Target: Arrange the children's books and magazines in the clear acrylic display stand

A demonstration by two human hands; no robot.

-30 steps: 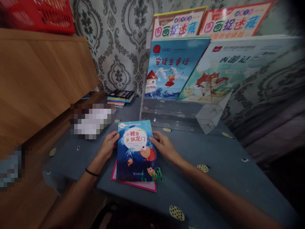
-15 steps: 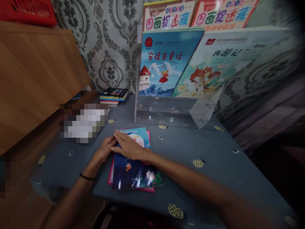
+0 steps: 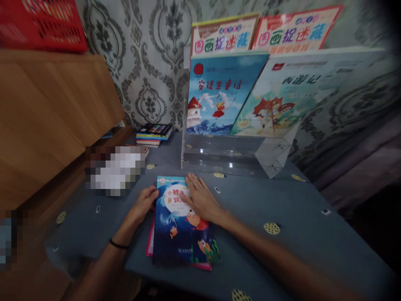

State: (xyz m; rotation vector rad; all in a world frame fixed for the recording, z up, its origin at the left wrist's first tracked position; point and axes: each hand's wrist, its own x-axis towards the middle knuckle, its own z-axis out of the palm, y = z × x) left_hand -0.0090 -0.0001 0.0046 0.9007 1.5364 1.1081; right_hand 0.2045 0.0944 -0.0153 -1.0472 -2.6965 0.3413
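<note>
A dark blue children's picture book (image 3: 171,246) with cartoon fish and a white title circle lies on the table, on top of a pink-edged book (image 3: 149,244). At the upper book's left edge, my left hand (image 3: 144,204) is closed with its fingertips on the edge; its fingers are partly hidden. My right hand (image 3: 203,198) rests flat on the cover's right side, fingers stretched out toward the top edge. It covers part of the title.
Behind the books stands a clear acrylic rack (image 3: 216,156) with several upright picture books. A small book stack (image 3: 153,136) sits at the back left, near a blurred-out item (image 3: 117,171). A wooden cabinet (image 3: 56,121) with a red basket (image 3: 40,25) borders the left.
My right hand has slid rightward across the cover, away from my left hand, uncovering most of the title. My left hand stays at the book's left edge. The view has shifted slightly.
</note>
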